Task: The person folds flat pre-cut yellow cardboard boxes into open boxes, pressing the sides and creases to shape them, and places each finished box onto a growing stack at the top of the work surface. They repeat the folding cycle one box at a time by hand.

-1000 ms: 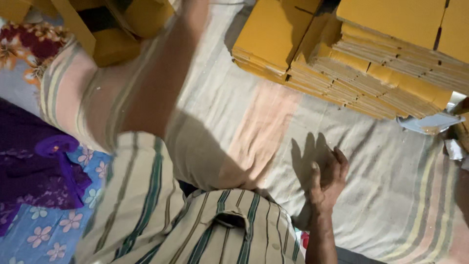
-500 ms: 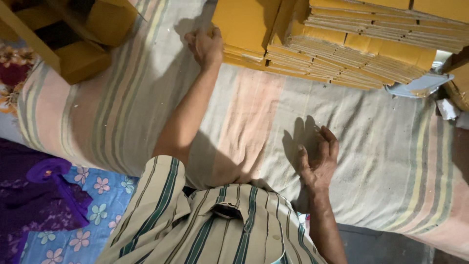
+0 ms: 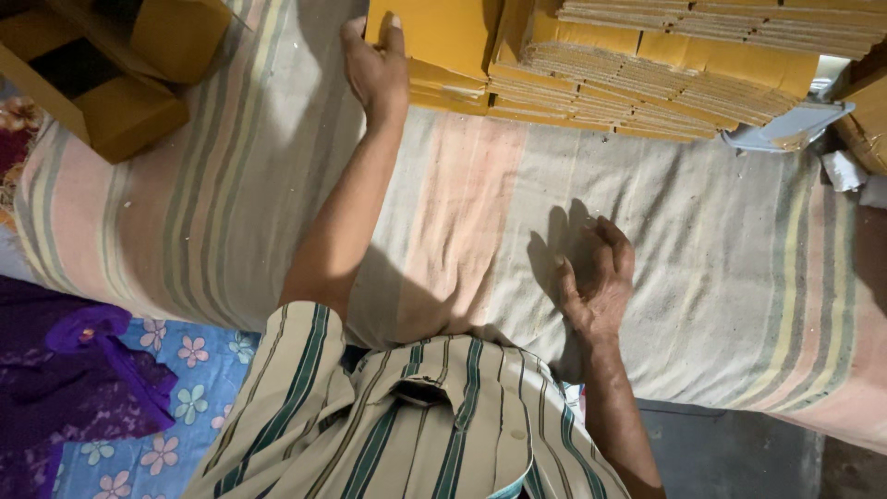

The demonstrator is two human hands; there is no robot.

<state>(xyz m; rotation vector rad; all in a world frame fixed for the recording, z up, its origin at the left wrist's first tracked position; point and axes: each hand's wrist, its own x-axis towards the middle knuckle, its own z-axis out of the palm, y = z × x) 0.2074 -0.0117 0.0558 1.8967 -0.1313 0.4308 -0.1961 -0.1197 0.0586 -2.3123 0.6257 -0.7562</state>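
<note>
My left hand [image 3: 374, 69] reaches far forward and grips the left edge of the top flat yellow cardboard sheet [image 3: 443, 37] on a stack at the back of the striped cloth [image 3: 480, 222]. My right hand [image 3: 596, 277] rests over the cloth near my body, fingers loosely curled and apart, holding nothing. More stacks of flat yellow cardboard sheets [image 3: 665, 79] lie fanned out to the right of the one I hold.
Folded yellow cardboard boxes [image 3: 120, 83] sit at the back left. A pale plastic tray piece [image 3: 785, 129] lies at the right beside the stacks. Purple fabric [image 3: 74, 370] and a blue flowered cloth [image 3: 176, 416] lie at the lower left, below the padded surface.
My left arm has swung from the left side forward to the yellow stack and taken hold of the top sheet's edge. My right hand has stayed in place on the cloth.
</note>
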